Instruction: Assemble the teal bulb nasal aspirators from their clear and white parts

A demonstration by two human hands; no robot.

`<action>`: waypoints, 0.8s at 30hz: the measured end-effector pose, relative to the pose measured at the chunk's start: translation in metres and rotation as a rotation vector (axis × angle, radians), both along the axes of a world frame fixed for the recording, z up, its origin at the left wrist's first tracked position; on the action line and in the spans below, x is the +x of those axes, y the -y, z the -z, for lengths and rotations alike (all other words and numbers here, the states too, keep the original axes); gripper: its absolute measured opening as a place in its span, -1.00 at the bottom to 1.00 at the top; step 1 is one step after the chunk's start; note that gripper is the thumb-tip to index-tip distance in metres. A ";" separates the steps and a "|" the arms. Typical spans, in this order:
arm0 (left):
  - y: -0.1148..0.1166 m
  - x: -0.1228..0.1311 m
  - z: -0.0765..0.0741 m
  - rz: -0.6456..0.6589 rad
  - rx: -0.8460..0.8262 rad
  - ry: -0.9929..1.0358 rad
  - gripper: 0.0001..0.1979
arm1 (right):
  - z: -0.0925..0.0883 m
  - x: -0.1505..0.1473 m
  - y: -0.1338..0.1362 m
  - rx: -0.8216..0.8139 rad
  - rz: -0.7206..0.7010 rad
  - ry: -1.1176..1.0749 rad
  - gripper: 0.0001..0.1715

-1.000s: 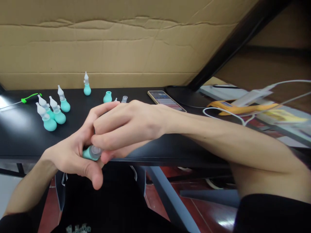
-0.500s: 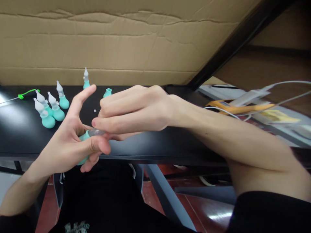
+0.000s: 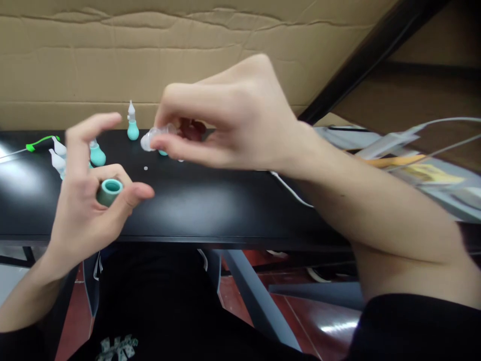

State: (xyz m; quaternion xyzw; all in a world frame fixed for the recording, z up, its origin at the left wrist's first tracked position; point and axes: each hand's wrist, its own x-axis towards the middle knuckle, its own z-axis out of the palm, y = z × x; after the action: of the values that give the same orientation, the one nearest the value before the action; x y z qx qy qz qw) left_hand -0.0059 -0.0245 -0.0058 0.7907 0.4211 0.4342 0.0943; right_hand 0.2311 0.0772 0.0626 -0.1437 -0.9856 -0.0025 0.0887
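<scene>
In my left hand (image 3: 88, 195) is a teal rubber bulb (image 3: 106, 197), its open mouth turned up toward me. The fingers curl round the bulb while the index finger points up and the thumb sticks out. My right hand (image 3: 236, 118), raised above the table, pinches a clear plastic nozzle piece (image 3: 149, 139), apart from the bulb. Behind the right thumb a bit of another teal bulb (image 3: 163, 152) shows. A complete nasal aspirator (image 3: 133, 129) stands upright at the back. Several more aspirators (image 3: 97, 156) are partly hidden behind my left hand.
A small white disc (image 3: 146, 168) lies on the black table (image 3: 210, 210). At the far left is a green-trimmed tool (image 3: 30, 147) with a thin metal shaft. Cardboard (image 3: 112, 60) walls the back. White cables (image 3: 289, 189) and yellow-orange items (image 3: 398, 160) lie at the right.
The clear nozzle piece has come away from the teal bulb. My right hand has risen with it, and my left hand has moved slightly left and turned the bulb's mouth upward.
</scene>
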 end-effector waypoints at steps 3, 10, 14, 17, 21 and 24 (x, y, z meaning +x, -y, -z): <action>-0.010 -0.003 0.006 0.073 -0.051 -0.055 -0.29 | -0.006 0.012 -0.007 0.136 0.228 0.021 -0.70; -0.036 -0.010 0.026 0.101 0.062 -0.356 -0.18 | 0.003 0.030 -0.046 -0.030 0.629 0.533 -0.75; -0.039 -0.010 0.030 0.129 0.057 -0.339 -0.18 | 0.008 0.027 -0.060 -0.004 0.592 0.492 -0.74; -0.039 -0.010 0.031 0.176 -0.038 -0.319 -0.12 | 0.009 0.024 -0.062 -0.017 0.482 0.387 -0.72; -0.038 -0.011 0.029 0.164 -0.079 -0.359 -0.06 | 0.011 0.028 -0.066 0.022 0.508 0.369 -0.68; -0.037 -0.011 0.025 0.102 -0.076 -0.448 -0.13 | 0.017 0.032 -0.072 0.035 0.604 0.464 -0.67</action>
State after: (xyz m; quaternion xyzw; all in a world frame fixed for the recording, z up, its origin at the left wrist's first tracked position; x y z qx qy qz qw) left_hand -0.0165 0.0122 -0.0305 0.8835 0.4069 0.2265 0.0500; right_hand 0.2636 0.1490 0.0457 -0.4216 -0.8926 -0.0779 -0.1392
